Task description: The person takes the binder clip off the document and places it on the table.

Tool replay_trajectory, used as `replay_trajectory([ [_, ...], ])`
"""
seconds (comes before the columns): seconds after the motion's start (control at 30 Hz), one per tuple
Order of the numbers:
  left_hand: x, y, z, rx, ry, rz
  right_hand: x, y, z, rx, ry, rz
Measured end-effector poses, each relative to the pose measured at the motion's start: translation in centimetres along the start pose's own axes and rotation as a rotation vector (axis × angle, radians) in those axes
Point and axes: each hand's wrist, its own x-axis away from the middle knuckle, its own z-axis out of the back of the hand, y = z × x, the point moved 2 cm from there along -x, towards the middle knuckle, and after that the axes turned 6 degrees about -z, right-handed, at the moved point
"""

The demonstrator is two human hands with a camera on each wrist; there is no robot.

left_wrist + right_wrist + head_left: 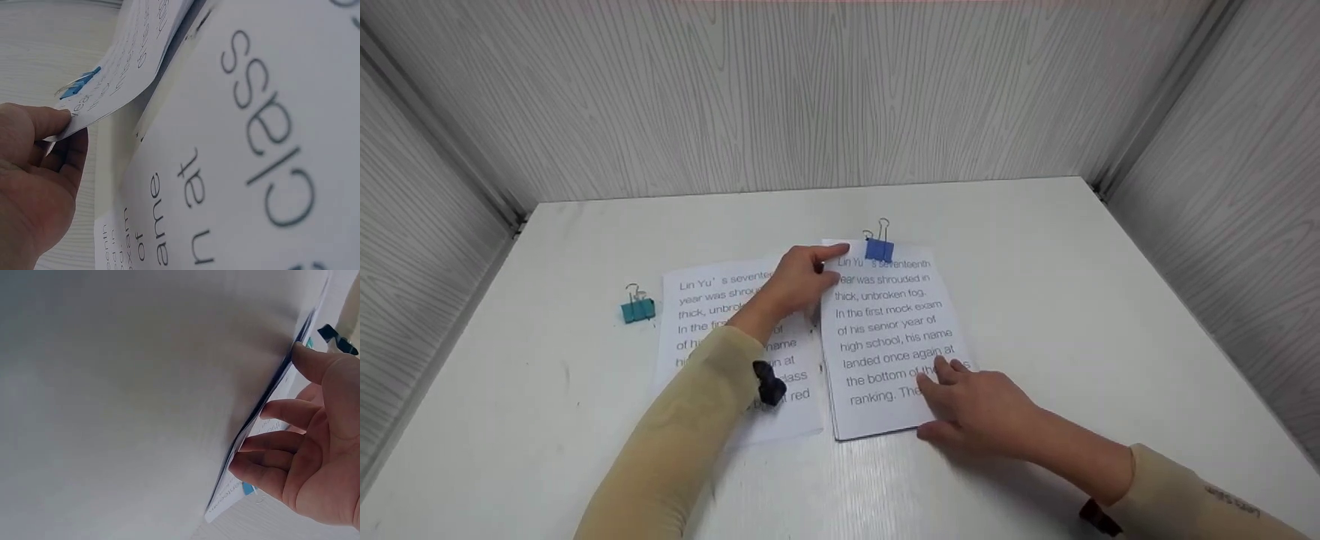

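A stack of printed sheets (885,337) lies right of centre in the head view, with a blue binder clip (879,250) on its top edge. My left hand (802,277) pinches the upper left corner of that stack. In the left wrist view, the left thumb lies on top of the corner with fingers curled underneath, and the stack's edge is raised. My right hand (982,409) touches the stack's lower right edge with its fingers loosely extended. In the right wrist view, the right fingertips (267,410) rest along the dark edge of the stack.
Another printed sheet or stack (780,420) lies to the left, partly under the left forearm. A teal binder clip (638,310) stands beside its left edge. The white table (1110,300) is bounded by grey wood-grain panels (810,97) at the back and sides.
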Motion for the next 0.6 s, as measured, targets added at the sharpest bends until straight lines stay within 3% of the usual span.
replay_trajectory([
  [0.27, 1.2, 1.3, -0.7, 0.025, 0.057, -0.051, 0.6, 1.8, 1.0, -0.223, 0.01, -0.099],
  [0.43, 2.2, 1.9, -1.0, 0.039, 0.044, -0.078, 0.1, 3.6, 4.0, -0.381, 0.152, -0.144],
  [0.6, 3.3, 2.3, -1.0, 0.052, 0.052, -0.115, -1.9, 6.4, 6.8, -0.552, 0.291, -0.176],
])
